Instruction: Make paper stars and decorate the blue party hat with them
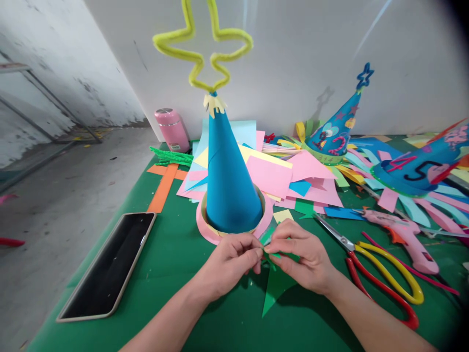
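Head view, sole entry.

Left hand (234, 261): fingertips closed to a narrow pinch on a small green paper piece (268, 235). Right hand (300, 255): thumb and fingers pinched narrow on the same piece, from the right. Paper piece: between both hands, just near of the hat, largely hidden by fingers.

Green paper point (275, 288): beneath the right hand, tip toward the near side. Join to the small piece: cannot be told. Likely hazard: tearing or creasing, from opposed pulling on thin paper.

Blue cone hat (232, 181), upright, with pink paper brim (205, 227): on the green-covered bench (164, 303), directly far of the hands. Possible hazard: dented brim, from knuckles working so near.

Yellow pipe-cleaner topper (230, 33): wide, atop the cone. Possible hazard: toppling or bending, from height and a knock below.

Scissors (343, 241), red and yellow handles: right of the right hand, blade tips toward the hat. Possible hazard: scratch or snag, from a careless sweep rightward.

Pink glue gun (395, 227): farther right, beyond the scissors. Heat: not tellable; burn possible if hot.

Smartphone (110, 264): left, near bench edge. Possible hazard: fall, from an elbow nudge.
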### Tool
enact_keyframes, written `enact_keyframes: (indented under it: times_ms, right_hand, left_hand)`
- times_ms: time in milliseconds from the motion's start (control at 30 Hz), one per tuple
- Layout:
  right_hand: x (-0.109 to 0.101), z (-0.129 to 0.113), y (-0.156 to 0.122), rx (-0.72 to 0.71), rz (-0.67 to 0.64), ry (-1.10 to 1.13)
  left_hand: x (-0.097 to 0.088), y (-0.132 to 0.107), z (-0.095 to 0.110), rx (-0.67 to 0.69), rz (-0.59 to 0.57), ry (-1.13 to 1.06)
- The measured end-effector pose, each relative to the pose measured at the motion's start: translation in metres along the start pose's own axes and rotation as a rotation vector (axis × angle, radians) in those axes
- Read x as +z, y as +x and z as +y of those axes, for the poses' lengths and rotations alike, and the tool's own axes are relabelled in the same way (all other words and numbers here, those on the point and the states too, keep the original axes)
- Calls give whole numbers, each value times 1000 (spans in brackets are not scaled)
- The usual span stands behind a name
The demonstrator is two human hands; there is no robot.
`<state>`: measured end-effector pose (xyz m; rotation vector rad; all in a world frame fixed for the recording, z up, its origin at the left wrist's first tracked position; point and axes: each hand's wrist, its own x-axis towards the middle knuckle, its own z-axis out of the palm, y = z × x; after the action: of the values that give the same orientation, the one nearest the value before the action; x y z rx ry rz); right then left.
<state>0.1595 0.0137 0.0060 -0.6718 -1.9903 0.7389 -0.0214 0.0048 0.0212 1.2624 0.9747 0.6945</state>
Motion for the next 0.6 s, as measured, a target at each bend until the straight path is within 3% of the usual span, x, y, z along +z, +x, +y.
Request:
enact_keyframes:
  times_ms: [400,600]
  right_hand:
    - [-10,3,-2,-236,-98,-260]
    - [-4,5,-4,-156,-60,-198]
  left_hand:
    - [-2,0,0,31,-25,15]
    - [-3,0,2,86,5,123]
